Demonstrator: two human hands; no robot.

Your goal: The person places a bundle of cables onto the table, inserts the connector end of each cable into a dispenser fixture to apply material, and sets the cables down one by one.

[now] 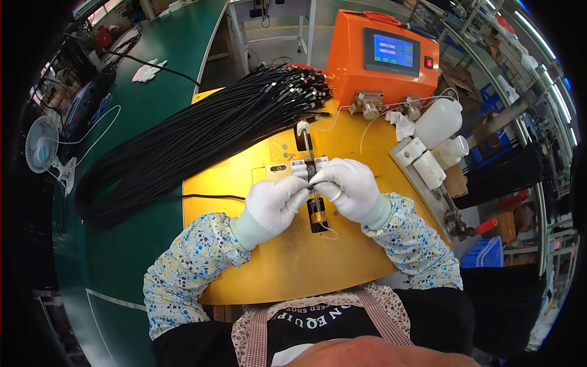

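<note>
My gloved left hand [275, 205] is closed with its fingertips pinched round a black cable [214, 196], which comes in from the left and passes under that hand. My gloved right hand [351, 188] meets it fingertip to fingertip, pinching the small dark end of the cable. Both hands are just above a metal fixture [299, 168] with small clamping blocks, set in a yellow work plate [293, 269]. The fingers cover most of the cable end, so its exact shape is hidden.
A thick bundle of black cables [183, 144] with metal plugs lies at the upper left. Behind stands an orange machine [348, 55] with a blue screen [391, 49]. White bottles [439, 119] and a toggle clamp [461, 226] are at the right. A small fan [43, 144] stands far left.
</note>
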